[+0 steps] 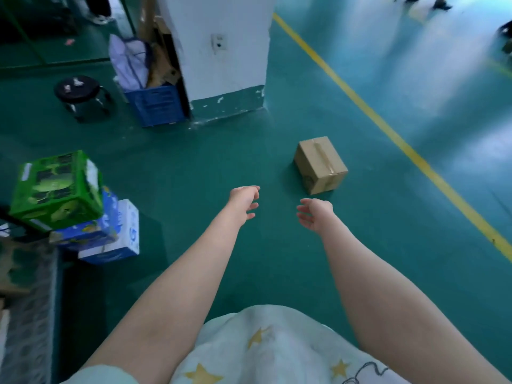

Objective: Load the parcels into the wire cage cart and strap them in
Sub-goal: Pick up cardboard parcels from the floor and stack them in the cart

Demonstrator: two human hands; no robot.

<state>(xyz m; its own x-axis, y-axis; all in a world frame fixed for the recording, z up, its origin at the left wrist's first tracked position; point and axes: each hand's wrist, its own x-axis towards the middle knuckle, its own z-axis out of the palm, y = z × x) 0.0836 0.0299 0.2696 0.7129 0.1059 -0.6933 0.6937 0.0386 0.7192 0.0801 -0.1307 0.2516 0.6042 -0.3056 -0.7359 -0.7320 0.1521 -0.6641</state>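
Observation:
A small brown cardboard parcel (pixel 320 164), taped along its top, lies on the green floor ahead and to the right. Both my arms stretch forward over the floor. My left hand (pixel 243 199) hangs with loosely bent fingers and holds nothing, a short way left of the parcel. My right hand (pixel 314 213) is just below the parcel, palm turned inward, fingers relaxed and empty. At the left stands a stack of parcels: a green box (pixel 56 189) on top of a blue box (pixel 91 231) and a white and blue box (pixel 122 236). The wire cage cart is not clearly in view.
A white pillar (pixel 221 51) rises ahead, with a blue crate (pixel 155 105) of cardboard and a bag beside it. A black round stool (pixel 79 92) stands at the left. A yellow floor line (pixel 388 128) runs diagonally at the right. Other people's feet show at the top edge.

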